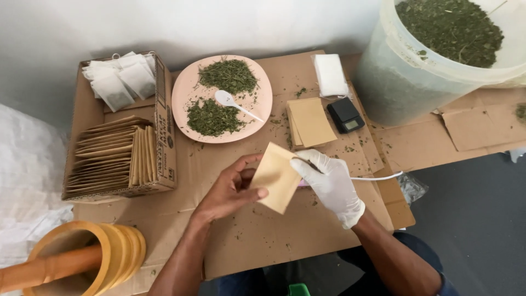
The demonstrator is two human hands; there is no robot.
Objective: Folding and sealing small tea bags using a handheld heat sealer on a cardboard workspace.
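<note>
Tan paper pouch held between both hands above the cardboard sheet on the floor. Bare left hand pinches its lower edge, thumb on top; gloved right hand grips the upper right edge. White cord runs out from under the right hand. Nearby: pink plate with two piles of dried green herb and a white spoon, stack of empty pouches, small black scale, cardboard box of pouches, big herb bucket.
</note>
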